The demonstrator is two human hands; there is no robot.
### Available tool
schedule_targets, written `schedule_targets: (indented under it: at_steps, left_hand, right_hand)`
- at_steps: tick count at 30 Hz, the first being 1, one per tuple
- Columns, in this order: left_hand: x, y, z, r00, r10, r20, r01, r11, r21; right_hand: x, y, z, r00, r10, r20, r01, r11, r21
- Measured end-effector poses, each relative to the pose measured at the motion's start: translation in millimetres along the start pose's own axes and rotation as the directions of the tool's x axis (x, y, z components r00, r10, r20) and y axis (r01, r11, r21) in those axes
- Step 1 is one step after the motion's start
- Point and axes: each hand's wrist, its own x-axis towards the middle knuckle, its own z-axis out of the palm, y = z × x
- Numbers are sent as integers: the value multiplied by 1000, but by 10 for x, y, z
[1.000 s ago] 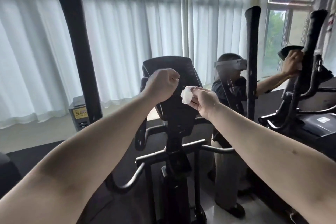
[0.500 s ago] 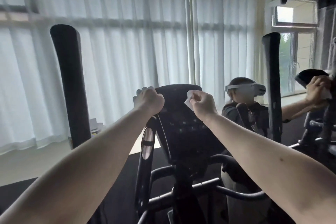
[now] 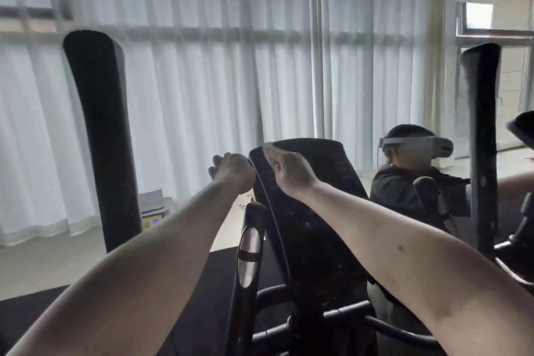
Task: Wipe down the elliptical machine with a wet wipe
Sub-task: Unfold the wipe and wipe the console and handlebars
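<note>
The black elliptical machine stands right in front of me, its console [image 3: 312, 188] tilted toward me. My right hand [image 3: 289, 170] lies flat on the console's upper left part, pressing a white wet wipe [image 3: 267, 145] whose edge shows past my fingertips. My left hand [image 3: 232, 172] is closed in a fist around the console's left edge. Two tall black handlebars rise on either side, the left handlebar [image 3: 101, 130] and the right handlebar [image 3: 479, 130].
Another person [image 3: 416, 182] with a headset works at a neighbouring machine to the right. White curtains [image 3: 202, 81] cover the windows behind. A small yellow-labelled box [image 3: 153, 218] with papers sits on the floor by the left handlebar. A black floor mat lies under the machines.
My right hand has opened flat and pressed the wipe onto the console's upper left part. My left hand stays gripping the console edge. The view has tilted upward.
</note>
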Motion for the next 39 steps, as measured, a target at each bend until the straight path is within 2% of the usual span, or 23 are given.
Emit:
schedule_targets:
  at_steps: [3, 5, 8, 11, 13, 16, 17, 19, 21, 23, 24, 26, 28, 29, 30, 32, 34, 35, 37, 39]
  left_hand:
    - [40, -13, 13, 998, -3, 65, 10, 995, -102]
    - [49, -29, 20, 995, -23, 98, 39, 985, -167]
    - [71, -65, 27, 994, -1, 114, 27, 973, -230]
    - [92, -97, 40, 994, 29, 110, -2, 970, -244]
    - [106, -113, 60, 994, 44, 104, -18, 971, -238]
    - [112, -102, 77, 994, 43, 102, -20, 975, -220]
    - [128, -104, 81, 994, 28, 110, -2, 973, -229]
    - [140, -119, 83, 991, 10, 131, 23, 969, -245]
    - [126, -126, 87, 989, 14, 146, 22, 970, -244]
    - [97, -122, 82, 989, 26, 143, 8, 972, -236]
    - [99, -122, 82, 990, 27, 138, 7, 972, -236]
    - [90, -115, 73, 991, 15, 132, 18, 970, -242]
    - [111, -125, 86, 990, -14, 137, 48, 968, -247]
    - [104, -128, 80, 990, -15, 138, 49, 967, -249]
    - [86, -127, 67, 990, 0, 140, 35, 968, -248]
    - [51, -133, 52, 989, 51, 136, -15, 968, -252]
    - [24, -131, 53, 991, 66, 116, -36, 970, -241]
    - [3, -124, 41, 992, 62, 107, -34, 968, -249]
    - [31, -131, 52, 994, 49, 102, -19, 961, -276]
    - [70, -145, 77, 993, 52, 108, -20, 961, -274]
  right_hand:
    - [30, -63, 164, 980, -100, 172, 124, 983, -136]
    - [51, 60, 204, 975, -90, 203, 133, 968, -211]
    - [87, 364, 70, 987, 95, 132, -50, 949, -311]
    - [104, 495, -14, 961, 271, 48, -236, 902, -361]
    - [71, 281, 83, 971, 213, 106, -165, 923, -347]
    - [11, 42, 233, 974, -3, 226, 85, 933, -350]
    - [29, 85, 200, 978, -7, 208, 85, 926, -367]
    - [91, 288, 24, 982, 147, 120, -90, 918, -387]
    - [103, 501, -179, 935, 354, 26, -315, 862, -398]
    - [94, 483, -190, 910, 415, 3, -379, 833, -403]
    - [88, 362, -135, 929, 367, 37, -329, 868, -373]
    - [46, 105, 45, 972, 159, 170, -102, 948, -303]
    - [17, 63, 129, 963, 11, 270, 70, 955, -287]
    - [31, 125, 77, 962, -2, 273, 86, 952, -295]
    - [55, 230, -8, 968, 42, 246, 36, 951, -307]
    - [99, 497, -213, 955, 247, 164, -181, 923, -340]
    - [114, 655, -335, 886, 453, 96, -387, 839, -383]
    - [120, 625, -318, 867, 491, 83, -422, 813, -402]
    - [166, 417, -136, 910, 398, 116, -328, 862, -387]
    - [186, 157, 98, 962, 153, 225, -70, 939, -337]
